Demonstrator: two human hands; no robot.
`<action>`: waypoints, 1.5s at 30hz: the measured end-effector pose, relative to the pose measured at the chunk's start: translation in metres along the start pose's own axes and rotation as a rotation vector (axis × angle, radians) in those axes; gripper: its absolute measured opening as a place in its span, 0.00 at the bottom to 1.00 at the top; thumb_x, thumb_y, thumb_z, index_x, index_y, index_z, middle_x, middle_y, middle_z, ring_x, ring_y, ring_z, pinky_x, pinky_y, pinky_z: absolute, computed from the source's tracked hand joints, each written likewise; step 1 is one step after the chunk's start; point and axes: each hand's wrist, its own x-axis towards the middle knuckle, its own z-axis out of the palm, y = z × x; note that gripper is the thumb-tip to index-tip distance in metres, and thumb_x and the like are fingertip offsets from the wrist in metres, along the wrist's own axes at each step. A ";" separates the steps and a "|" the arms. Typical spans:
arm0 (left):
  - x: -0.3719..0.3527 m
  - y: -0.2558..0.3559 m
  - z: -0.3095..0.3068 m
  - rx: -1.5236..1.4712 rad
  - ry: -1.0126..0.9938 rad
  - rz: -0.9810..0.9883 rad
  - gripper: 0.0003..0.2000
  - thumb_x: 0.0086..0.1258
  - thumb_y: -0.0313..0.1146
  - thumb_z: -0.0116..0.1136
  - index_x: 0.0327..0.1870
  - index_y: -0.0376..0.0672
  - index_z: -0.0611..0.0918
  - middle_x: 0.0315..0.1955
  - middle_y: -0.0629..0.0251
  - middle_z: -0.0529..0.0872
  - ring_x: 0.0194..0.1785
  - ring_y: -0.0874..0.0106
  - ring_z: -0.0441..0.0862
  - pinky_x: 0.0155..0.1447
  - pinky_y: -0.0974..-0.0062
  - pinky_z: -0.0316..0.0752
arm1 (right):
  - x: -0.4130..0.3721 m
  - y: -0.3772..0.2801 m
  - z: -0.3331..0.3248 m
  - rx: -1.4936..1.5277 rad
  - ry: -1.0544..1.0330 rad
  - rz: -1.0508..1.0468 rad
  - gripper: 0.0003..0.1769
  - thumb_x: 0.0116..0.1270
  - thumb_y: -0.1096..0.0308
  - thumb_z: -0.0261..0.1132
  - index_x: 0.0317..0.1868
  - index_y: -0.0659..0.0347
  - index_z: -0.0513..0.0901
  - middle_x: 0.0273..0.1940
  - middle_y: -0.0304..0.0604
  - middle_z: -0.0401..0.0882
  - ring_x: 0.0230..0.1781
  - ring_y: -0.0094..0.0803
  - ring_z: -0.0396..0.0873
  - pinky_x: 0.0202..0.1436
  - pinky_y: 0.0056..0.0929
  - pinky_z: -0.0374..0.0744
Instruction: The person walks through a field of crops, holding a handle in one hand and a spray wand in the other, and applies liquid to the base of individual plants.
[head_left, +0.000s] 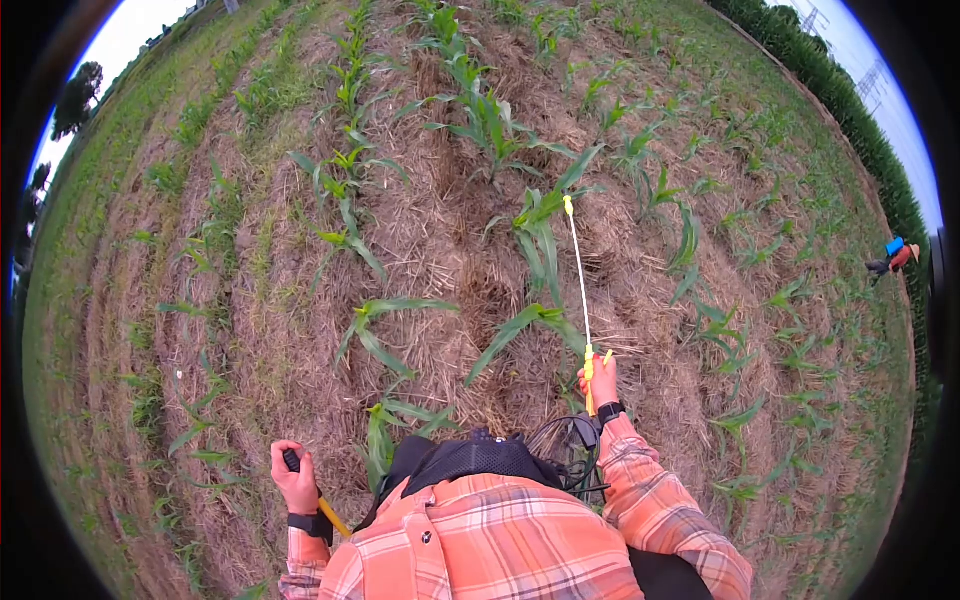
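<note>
My right hand [604,381] is closed around the yellow handle of a spray wand [579,268]. Its thin white tube points forward, and the yellow nozzle at the tip is close beside the leaves of a young corn plant [540,208]. At lower left, my left hand [294,482] grips the black end of a yellow pump lever [334,517], which runs back beside my body. A dark hose [590,470] loops near my right forearm. Whether any spray leaves the nozzle cannot be made out.
Rows of young corn plants [350,190] run ahead through soil covered with dry straw [420,240]. Several plants stand close to my body, one [380,435] just ahead of my left side. Another person [897,258] with a blue pack is far right, near taller green crops [850,110].
</note>
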 end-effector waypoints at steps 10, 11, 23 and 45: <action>0.086 -0.006 0.022 -0.061 -0.028 -0.014 0.07 0.52 0.19 0.49 0.31 0.41 0.69 0.19 0.75 0.64 0.23 0.84 0.60 0.27 0.86 0.56 | 0.025 -0.025 0.048 -0.085 0.030 0.027 0.11 0.65 0.59 0.45 0.37 0.59 0.60 0.17 0.43 0.70 0.08 0.24 0.64 0.07 0.20 0.61; 0.097 -0.005 0.024 -0.019 -0.025 0.025 0.07 0.52 0.19 0.50 0.30 0.41 0.69 0.19 0.74 0.64 0.23 0.84 0.60 0.27 0.86 0.56 | 0.028 -0.023 0.062 -0.075 0.019 0.023 0.11 0.64 0.59 0.46 0.36 0.58 0.60 0.17 0.43 0.71 0.07 0.24 0.64 0.06 0.20 0.61; 0.184 -0.046 -0.018 -0.063 0.040 0.005 0.08 0.55 0.21 0.49 0.32 0.43 0.67 0.15 0.78 0.63 0.15 0.87 0.60 0.17 0.88 0.53 | 0.032 -0.067 0.275 -0.463 -0.432 0.084 0.10 0.65 0.59 0.47 0.37 0.57 0.60 0.19 0.40 0.71 0.09 0.21 0.65 0.08 0.17 0.61; 0.348 0.006 0.082 -0.014 -0.005 -0.015 0.08 0.52 0.18 0.49 0.31 0.41 0.68 0.19 0.76 0.63 0.22 0.85 0.59 0.25 0.87 0.55 | 0.193 -0.129 0.331 -0.237 -0.329 0.061 0.10 0.65 0.60 0.47 0.37 0.57 0.60 0.18 0.40 0.71 0.07 0.21 0.65 0.06 0.18 0.62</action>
